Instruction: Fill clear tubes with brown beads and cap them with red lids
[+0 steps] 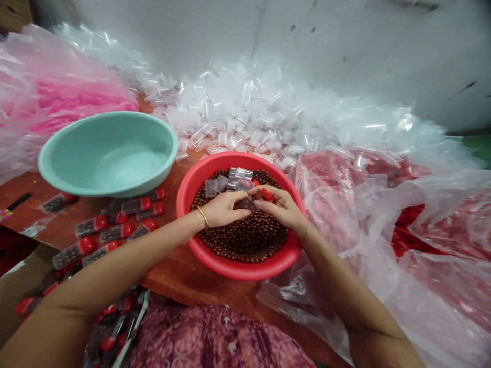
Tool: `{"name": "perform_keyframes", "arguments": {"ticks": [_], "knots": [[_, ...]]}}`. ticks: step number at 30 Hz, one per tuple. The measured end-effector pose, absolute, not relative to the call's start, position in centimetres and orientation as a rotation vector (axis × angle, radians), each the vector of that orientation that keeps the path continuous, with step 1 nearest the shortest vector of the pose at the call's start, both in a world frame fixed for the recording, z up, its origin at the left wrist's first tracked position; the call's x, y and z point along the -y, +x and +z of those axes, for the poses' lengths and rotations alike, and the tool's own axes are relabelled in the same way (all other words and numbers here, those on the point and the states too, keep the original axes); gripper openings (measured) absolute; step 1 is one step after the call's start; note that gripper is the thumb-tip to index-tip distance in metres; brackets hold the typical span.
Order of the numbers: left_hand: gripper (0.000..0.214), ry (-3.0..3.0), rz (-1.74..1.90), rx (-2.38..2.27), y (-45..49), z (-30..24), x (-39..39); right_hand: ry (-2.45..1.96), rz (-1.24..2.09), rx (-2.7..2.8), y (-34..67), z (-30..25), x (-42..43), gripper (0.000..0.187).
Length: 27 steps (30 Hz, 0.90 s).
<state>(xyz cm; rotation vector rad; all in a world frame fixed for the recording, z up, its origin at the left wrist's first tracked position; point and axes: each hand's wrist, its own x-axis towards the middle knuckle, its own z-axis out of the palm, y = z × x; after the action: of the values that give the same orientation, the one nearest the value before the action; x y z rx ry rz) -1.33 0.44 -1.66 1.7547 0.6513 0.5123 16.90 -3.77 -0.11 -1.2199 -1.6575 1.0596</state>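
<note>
Both hands meet above a red basin point(240, 272) standing on the counter point(184, 271). The left hand point(223, 208), with a gold bracelet point(203, 217) at its wrist, has its thumb and fingers clamped on a small clear container point(248, 204), which shows dark contents and lies over the middle of the basin. The right hand point(282, 208) meets the container from the other side; its fingers are bent together, gripping a red cap point(267, 194). Exact fingertip contact is partly hidden. The basin holds a bed of glossy brown beads point(249, 237), on which several transparent containers point(238, 175) lie beyond the hands. Left of it stands a teal basin point(107, 158), with red-capped containers point(115, 232) of dark beads lying in front of it. More of these fill an open box point(23, 276) at lower left. A broad heap of clear containers point(245, 112) extends along the wall point(345, 56), flanked by a plastic bag of pink material point(76, 105) at left and plastic bags of red material point(383, 214) at right.
</note>
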Motion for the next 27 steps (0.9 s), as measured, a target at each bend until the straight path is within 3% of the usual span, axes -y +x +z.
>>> {"name": "perform_keyframes", "arguments": {"ticks": [8,16,19,23,27], "knots": [[0.034,1.520,0.499,-0.588,-1.1,-2.2,-0.6,-1.242,0.570,1.900,17.1,-0.6,4.1,0.024],[0.030,1.477,0.498,-0.609,-1.0,-2.0,-0.3,-1.310,0.461,1.919,16.5,0.0,4.7,0.019],[0.028,1.484,0.500,-0.624,-1.1,-1.8,-0.3,-1.301,0.677,1.851,16.3,0.4,4.7,0.018],[0.024,1.333,0.499,-0.557,-1.2,-1.2,-0.4,-1.309,1.182,1.329,16.8,0.9,4.0,0.038],[0.025,1.224,0.415,-0.502,-1.1,-1.0,-0.5,-1.360,1.451,0.957,17.7,1.2,3.2,0.044]]}}
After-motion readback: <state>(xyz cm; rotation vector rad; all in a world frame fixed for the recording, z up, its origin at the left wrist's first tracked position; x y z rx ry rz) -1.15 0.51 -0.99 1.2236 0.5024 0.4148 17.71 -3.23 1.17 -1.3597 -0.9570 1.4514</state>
